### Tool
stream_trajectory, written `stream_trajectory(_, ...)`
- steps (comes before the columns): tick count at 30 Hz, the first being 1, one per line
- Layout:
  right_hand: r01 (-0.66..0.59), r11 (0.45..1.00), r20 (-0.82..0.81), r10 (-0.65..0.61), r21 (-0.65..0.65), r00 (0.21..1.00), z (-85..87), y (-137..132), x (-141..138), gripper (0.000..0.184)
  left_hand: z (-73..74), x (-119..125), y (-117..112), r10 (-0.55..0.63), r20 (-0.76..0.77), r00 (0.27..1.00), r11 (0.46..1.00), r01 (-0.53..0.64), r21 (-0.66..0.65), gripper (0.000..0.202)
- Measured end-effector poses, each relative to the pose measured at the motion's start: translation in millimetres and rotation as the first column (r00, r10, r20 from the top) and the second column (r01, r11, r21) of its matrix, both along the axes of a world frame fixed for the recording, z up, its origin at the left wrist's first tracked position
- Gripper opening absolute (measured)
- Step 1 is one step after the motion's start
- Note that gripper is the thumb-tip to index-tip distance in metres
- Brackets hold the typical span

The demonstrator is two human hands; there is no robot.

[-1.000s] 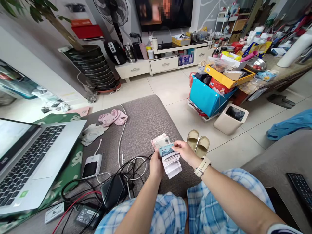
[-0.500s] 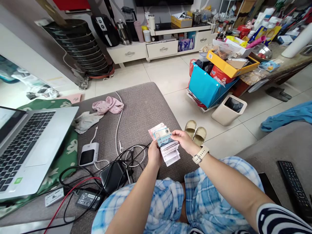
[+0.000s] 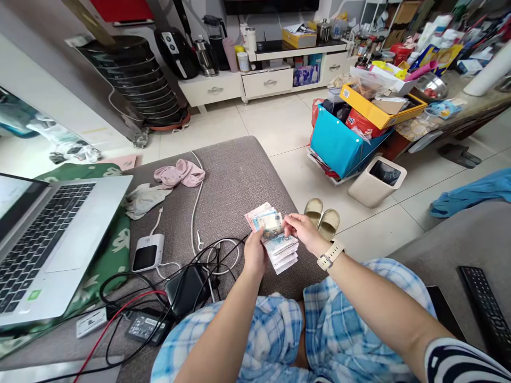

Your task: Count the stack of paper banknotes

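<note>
A wad of banknotes (image 3: pixel 271 226) is in my left hand (image 3: pixel 255 254), its thumb pressed on the front. Reddish notes stand at the back of the fan and a note with a 10 on it faces me. Below, a bundle of folded-down notes (image 3: pixel 283 255) hangs toward my lap, with a blue one on top. My right hand (image 3: pixel 301 230), a cream-strapped watch on its wrist, has its fingertips pinched at the right edge of the front note. Both hands are above the grey couch seat.
Tangled black cables (image 3: pixel 191 287), a white power bank (image 3: pixel 148 252) and an open laptop (image 3: pixel 64 239) lie on the left. A pink cloth (image 3: pixel 179 174) is farther off. Slippers (image 3: pixel 322 217) and a bin (image 3: pixel 377 182) stand on the floor; a remote (image 3: pixel 485 306) lies right.
The blue note my right hand was holding now lies over the folded-down bundle. The right fingers have moved to the edge of the note behind it.
</note>
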State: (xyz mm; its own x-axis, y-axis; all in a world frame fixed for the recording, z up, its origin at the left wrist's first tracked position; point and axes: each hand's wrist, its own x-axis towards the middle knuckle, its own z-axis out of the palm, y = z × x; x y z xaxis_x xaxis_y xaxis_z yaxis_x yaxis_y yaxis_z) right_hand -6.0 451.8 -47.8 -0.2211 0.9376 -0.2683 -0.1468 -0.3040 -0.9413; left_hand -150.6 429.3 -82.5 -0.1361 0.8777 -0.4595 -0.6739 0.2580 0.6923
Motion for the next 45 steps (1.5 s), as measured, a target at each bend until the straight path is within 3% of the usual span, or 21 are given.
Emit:
stream_trajectory(5,0.047,0.998,0.057,-0.05,0.046,0.997,-4.4,2,2,0.034,4.0,0,-1,0.009,-0.013,1.0,1.0,-0.009,-0.007,0.038)
stream_trajectory(12,0.113,0.994,0.073,-0.113,-0.003,0.991,-6.6,3,2,0.031,8.0,-1,-2,-0.01,-0.019,1.0,1.0,0.009,-0.005,0.038)
stream_trajectory(22,0.063,0.998,0.07,-0.063,-0.001,0.996,-1.0,1,1,0.028,5.3,0,-2,-0.014,-0.018,1.0,1.0,0.014,0.027,0.036)
stream_trajectory(37,0.055,0.998,0.025,-0.055,0.012,0.998,0.6,1,-1,0.021,-4.1,-1,2,0.022,0.03,0.999,0.999,-0.021,-0.035,0.036)
stream_trajectory(45,0.056,0.998,0.016,-0.056,0.0,0.998,2.3,0,-2,0.022,-1.0,-1,2,0.022,0.011,1.0,1.0,-0.022,-0.015,0.036)
